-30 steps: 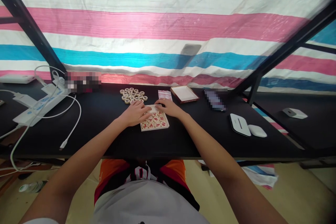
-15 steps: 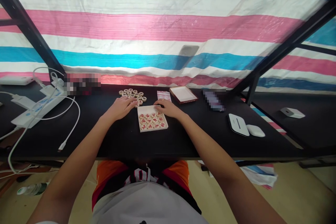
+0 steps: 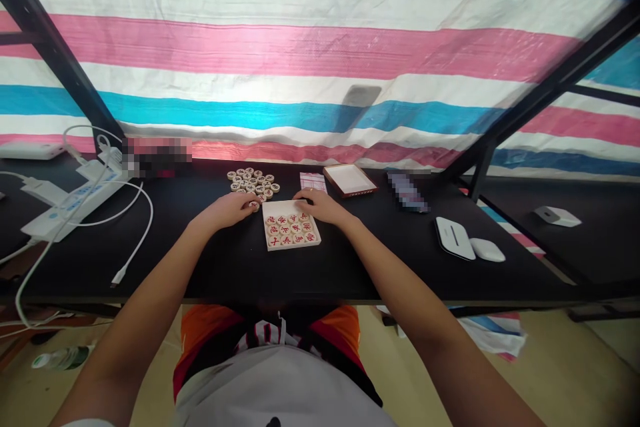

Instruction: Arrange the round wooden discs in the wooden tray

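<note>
My left hand (image 3: 226,210) is closed, its fingertips on a round Chinese chess piece (image 3: 254,206) just left of the box. A shallow white box (image 3: 278,209) holds several pieces with red characters in rows; its far end, toward the left, shows bare white bottom. My right hand (image 3: 323,207) grips the far right corner of this box, thumb and fingers bent around the edge. Beyond my left hand lies a loose cluster of chess pieces (image 3: 249,180), mostly with dark characters. Which character the held piece bears is hard to make out.
Behind the box lie a pink-and-white paper (image 3: 313,181) and an open box lid (image 3: 351,180). A blurred phone-like item (image 3: 407,191), a white flat device (image 3: 454,238) and a white rounded case (image 3: 487,249) sit rightward. At left, a power strip (image 3: 75,203) trails white cables.
My left hand has drawn back toward me from the cluster, bringing a piece with it closer to the box. My right hand stays at the box corner.
</note>
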Tool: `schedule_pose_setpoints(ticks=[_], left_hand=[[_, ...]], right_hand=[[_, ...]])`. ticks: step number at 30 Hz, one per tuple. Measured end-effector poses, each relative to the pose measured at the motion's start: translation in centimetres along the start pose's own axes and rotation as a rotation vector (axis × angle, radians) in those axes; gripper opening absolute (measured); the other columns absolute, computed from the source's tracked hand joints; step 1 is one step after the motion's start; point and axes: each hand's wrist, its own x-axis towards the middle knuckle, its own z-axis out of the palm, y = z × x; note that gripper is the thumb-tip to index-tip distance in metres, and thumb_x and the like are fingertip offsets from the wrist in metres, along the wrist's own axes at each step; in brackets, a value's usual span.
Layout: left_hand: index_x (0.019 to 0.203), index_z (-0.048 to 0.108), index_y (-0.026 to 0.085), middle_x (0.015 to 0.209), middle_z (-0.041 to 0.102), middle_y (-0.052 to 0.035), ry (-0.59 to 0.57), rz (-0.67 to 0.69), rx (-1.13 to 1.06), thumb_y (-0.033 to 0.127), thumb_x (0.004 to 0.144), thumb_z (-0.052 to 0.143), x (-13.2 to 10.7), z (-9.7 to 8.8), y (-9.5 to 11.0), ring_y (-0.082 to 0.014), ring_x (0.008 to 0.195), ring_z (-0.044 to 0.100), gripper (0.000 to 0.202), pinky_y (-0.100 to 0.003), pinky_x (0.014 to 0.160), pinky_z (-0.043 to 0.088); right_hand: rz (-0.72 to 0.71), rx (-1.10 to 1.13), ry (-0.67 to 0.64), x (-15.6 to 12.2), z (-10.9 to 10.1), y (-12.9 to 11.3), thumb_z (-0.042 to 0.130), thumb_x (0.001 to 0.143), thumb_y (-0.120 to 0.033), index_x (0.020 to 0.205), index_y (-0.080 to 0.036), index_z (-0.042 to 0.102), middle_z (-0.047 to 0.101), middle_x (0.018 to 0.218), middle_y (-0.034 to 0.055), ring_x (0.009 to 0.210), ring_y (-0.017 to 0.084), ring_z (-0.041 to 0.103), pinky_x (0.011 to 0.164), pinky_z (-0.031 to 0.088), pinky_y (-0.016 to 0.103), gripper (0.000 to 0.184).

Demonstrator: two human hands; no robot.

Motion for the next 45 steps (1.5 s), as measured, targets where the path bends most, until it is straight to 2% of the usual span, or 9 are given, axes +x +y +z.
schedule_pose_setpoints(ticks=[4,7,11,19,25,31,36,40,45], left_hand=[[0.093,0.057,0.022,0.087,0.067,-0.0038,0.063,-0.124,0.111,0.041,0.087,0.042,0.0,-0.1,0.4,-0.0201,0.076,0.06,0.025,-0.026,0.059,0.038],[0.078,0.053,0.022,0.081,0.065,-0.0044,0.07,-0.193,0.179,0.043,0.087,0.041,0.0,-0.3,0.5,-0.0208,0.072,0.06,0.026,-0.027,0.056,0.035],[0.073,0.052,0.021,0.079,0.065,-0.0049,0.073,-0.205,0.188,0.045,0.088,0.038,-0.1,-0.4,0.3,-0.0217,0.071,0.06,0.031,-0.027,0.056,0.034],[0.077,0.058,0.021,0.08,0.064,-0.0043,0.097,-0.082,0.122,0.043,0.089,0.037,0.2,0.1,0.5,-0.019,0.073,0.058,0.033,-0.027,0.06,0.038],[0.095,0.066,0.021,0.096,0.061,-0.006,0.142,0.225,-0.024,0.042,0.086,0.047,0.1,0.3,0.9,-0.0212,0.096,0.055,0.03,-0.032,0.087,0.042],[0.101,0.069,0.023,0.1,0.057,-0.0075,0.05,0.22,-0.052,0.048,0.086,0.047,0.1,0.9,0.9,-0.0233,0.1,0.052,0.037,-0.037,0.093,0.04],[0.095,0.071,0.022,0.096,0.055,-0.0071,0.104,0.219,-0.004,0.053,0.084,0.051,0.0,1.1,1.7,-0.0223,0.096,0.053,0.038,-0.035,0.088,0.042],[0.092,0.07,0.021,0.091,0.056,-0.0061,0.116,0.246,0.023,0.048,0.085,0.05,-0.2,0.8,2.5,-0.0206,0.09,0.055,0.034,-0.03,0.077,0.042],[0.088,0.067,0.022,0.065,0.054,0.0007,-0.032,0.181,-0.005,0.046,0.087,0.047,-0.3,0.5,2.6,-0.014,0.059,0.051,0.032,-0.027,0.058,0.037]], right_hand=[[0.003,-0.008,0.003,0.0,0.1,0.1,0.049,0.088,-0.027,0.102,-0.017,0.066,0.066,0.105,0.008,0.098,0.021,0.059,0.09,0.043,0.035,0.024],[0.001,-0.002,-0.001,0.0,0.1,0.1,0.049,0.088,-0.028,0.103,-0.018,0.066,0.066,0.105,0.0079,0.098,0.021,0.059,0.089,0.044,0.035,0.025],[-0.004,0.006,0.003,0.0,0.1,0.2,0.048,0.088,-0.029,0.103,-0.018,0.066,0.065,0.105,0.0079,0.097,0.021,0.059,0.088,0.044,0.035,0.026],[-0.011,-0.001,0.011,0.1,0.2,0.3,0.049,0.088,-0.027,0.102,-0.018,0.067,0.066,0.104,0.0078,0.097,0.02,0.059,0.089,0.044,0.034,0.025],[-0.003,0.009,0.007,0.0,0.1,0.2,0.049,0.088,-0.027,0.102,-0.018,0.067,0.066,0.104,0.0078,0.096,0.02,0.059,0.088,0.044,0.034,0.025],[0.0,0.006,0.006,0.0,0.1,0.0,0.049,0.088,-0.027,0.102,-0.018,0.067,0.066,0.104,0.0077,0.097,0.021,0.059,0.089,0.044,0.035,0.024],[-0.003,-0.014,0.007,0.1,0.2,0.2,0.049,0.088,-0.026,0.102,-0.017,0.066,0.066,0.103,0.0078,0.096,0.02,0.059,0.089,0.044,0.034,0.024],[-0.012,-0.013,0.006,0.1,0.2,0.4,0.048,0.088,-0.027,0.102,-0.017,0.066,0.066,0.102,0.0074,0.096,0.02,0.059,0.088,0.044,0.033,0.024],[-0.004,-0.01,0.006,0.1,0.2,0.3,0.049,0.088,-0.027,0.102,-0.017,0.066,0.065,0.103,0.0072,0.096,0.02,0.059,0.089,0.043,0.033,0.024]])
